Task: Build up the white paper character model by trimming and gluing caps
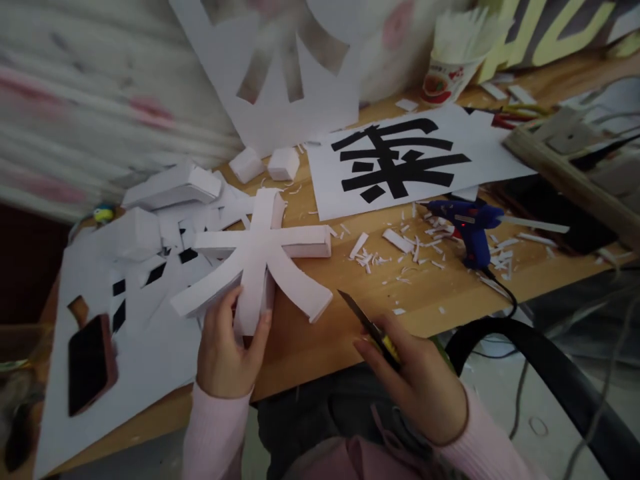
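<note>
My left hand (227, 350) grips the lower stem of a white, box-built 3D character (263, 250), thumb on one side and fingers on the other. The character has a crossbar and two slanting legs, and its hollow underside is partly hidden. In my right hand (417, 377) is a utility knife (373, 327), its dark blade pointing up and left towards the character's right leg without touching it. Small white offcuts (370, 259) lie on the table just beyond the blade. A blue glue gun (470, 227) rests to the right with a glue stick in its back.
A sheet printed with a black character (400, 163) lies at the back. Behind it stand a cut-out white board (300, 87) and a paper cup of sticks (447, 73). White blocks (283, 163) sit behind the character. A phone (90, 363) lies at left; a black chair arm (545, 380) curves at right.
</note>
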Motion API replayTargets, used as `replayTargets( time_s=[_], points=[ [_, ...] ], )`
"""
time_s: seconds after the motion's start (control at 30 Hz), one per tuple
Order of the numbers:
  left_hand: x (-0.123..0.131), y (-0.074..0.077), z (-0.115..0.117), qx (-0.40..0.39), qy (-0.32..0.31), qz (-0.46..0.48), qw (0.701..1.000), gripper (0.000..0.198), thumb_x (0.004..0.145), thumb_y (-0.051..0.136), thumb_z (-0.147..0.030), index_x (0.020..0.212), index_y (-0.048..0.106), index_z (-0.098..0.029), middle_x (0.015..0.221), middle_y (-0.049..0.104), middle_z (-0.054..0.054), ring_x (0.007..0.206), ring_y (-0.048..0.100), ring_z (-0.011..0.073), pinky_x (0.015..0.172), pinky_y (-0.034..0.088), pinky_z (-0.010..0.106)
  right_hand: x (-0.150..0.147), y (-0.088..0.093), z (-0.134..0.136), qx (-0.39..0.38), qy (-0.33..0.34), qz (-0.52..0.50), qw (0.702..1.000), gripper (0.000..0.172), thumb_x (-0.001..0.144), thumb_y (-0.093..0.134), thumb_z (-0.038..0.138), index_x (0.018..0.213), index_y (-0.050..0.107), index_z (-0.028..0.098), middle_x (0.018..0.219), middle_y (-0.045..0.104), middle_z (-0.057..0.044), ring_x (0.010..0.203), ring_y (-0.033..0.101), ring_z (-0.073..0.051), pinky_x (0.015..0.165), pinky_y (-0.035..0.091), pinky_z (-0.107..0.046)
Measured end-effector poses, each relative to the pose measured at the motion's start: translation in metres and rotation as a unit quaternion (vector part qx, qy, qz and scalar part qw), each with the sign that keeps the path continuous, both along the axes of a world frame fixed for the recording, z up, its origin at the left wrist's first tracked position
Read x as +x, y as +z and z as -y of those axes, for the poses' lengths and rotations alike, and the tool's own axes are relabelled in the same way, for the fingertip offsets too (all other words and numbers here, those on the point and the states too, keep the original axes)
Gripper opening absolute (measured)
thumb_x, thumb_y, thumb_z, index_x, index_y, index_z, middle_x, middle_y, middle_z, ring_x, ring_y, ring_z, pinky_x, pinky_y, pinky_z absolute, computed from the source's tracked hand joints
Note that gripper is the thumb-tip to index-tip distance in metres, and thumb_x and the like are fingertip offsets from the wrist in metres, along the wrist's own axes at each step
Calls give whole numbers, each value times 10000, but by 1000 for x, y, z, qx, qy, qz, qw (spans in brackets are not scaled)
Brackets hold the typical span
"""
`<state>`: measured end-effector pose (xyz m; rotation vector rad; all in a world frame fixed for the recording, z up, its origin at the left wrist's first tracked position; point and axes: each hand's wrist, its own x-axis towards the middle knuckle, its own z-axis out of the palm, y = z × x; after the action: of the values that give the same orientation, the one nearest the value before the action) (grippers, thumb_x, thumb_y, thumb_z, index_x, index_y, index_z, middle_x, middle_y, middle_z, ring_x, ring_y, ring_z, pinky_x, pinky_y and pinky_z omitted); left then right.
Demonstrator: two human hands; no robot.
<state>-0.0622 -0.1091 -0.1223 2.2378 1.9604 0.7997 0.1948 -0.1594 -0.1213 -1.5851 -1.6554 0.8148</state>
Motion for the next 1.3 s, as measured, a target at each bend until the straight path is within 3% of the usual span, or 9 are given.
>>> replayTargets(
  time_s=[0.17, 0.33, 0.47, 0.63, 0.8, 0.9, 1.07, 1.2, 1.3],
  points=[
    [-4, -9, -5, -58, 21, -5, 998, 662, 936, 510, -468, 1468, 380, -96, 1377, 589, 232, 1207, 627, 365, 936, 551, 484, -14, -9, -6, 0, -48, 11, 999, 202, 933, 559, 369, 1016, 585, 187, 747, 735, -29, 612, 718, -188, 527, 497, -254],
    [12, 0, 0, -37, 53, -76, 995, 464, 925, 489, -358, 1312, 531, -106, 1176, 700, 197, 1039, 703, 361, 809, 581, 448, -9, -2, -12, 21, 37, 4, 999, 182, 990, 490, 343, 1018, 603, 204, 805, 756, -26, 697, 738, -170, 600, 521, -234],
    [28, 1, 6, 23, 89, -59, 994, 381, 893, 578, -418, 1180, 581, -169, 1054, 720, 134, 940, 719, 321, 735, 583, 401, 12, 1, -14, 79, 77, 51, 993, 166, 1011, 439, 273, 1041, 580, 191, 824, 759, -43, 712, 741, -156, 617, 524, -213],
    [36, -2, 13, 45, -10, -23, 999, 644, 820, 699, -538, 1251, 514, -95, 1100, 662, 202, 1039, 662, 367, 839, 579, 483, 37, 5, -21, 97, 135, 163, 973, 265, 1043, 381, 312, 870, 548, 200, 604, 653, -9, 524, 672, -153, 491, 452, -218],
    [41, 21, -8, 108, -125, 19, 986, 157, 902, 624, -200, 1048, 652, -148, 1050, 666, 125, 994, 625, 272, 885, 543, 447, 41, 4, -26, 81, 192, 289, 934, 444, 1068, 264, 394, 833, 582, 191, 547, 646, -31, 471, 675, -191, 449, 423, -249],
    [52, 27, -43, 64, -224, 48, 971, 112, 915, 587, -157, 954, 692, -162, 1001, 681, 91, 946, 629, 229, 866, 546, 391, 39, 5, -30, 54, 219, 328, 917, 468, 1071, 245, 385, 840, 600, 186, 567, 663, -43, 495, 691, -203, 459, 425, -255],
    [78, 9, -91, -4, -328, 19, 945, 235, 849, 727, -264, 1073, 727, -192, 1141, 679, 87, 1085, 592, 235, 988, 476, 390, 38, 10, -37, 49, 233, 339, 910, 435, 1070, 269, 361, 841, 597, 192, 566, 656, -25, 497, 681, -177, 475, 425, -238],
    [85, -3, -102, -50, -370, -13, 928, 257, 863, 715, -385, 1068, 752, -234, 1061, 735, 47, 1087, 571, 241, 1033, 393, 403, 39, 13, -40, 49, 239, 357, 902, 436, 1070, 270, 362, 821, 589, 200, 546, 644, -17, 459, 659, -171, 448, 404, -242],
    [82, -1, -103, -85, -373, -13, 924, 198, 892, 675, -424, 991, 771, -282, 959, 763, -4, 1015, 598, 216, 1071, 312, 415, 40, 14, -41, 40, 250, 356, 900, 448, 1072, 256, 362, 812, 582, 199, 538, 630, -12, 435, 642, -165, 434, 399, -245]
  ],
)
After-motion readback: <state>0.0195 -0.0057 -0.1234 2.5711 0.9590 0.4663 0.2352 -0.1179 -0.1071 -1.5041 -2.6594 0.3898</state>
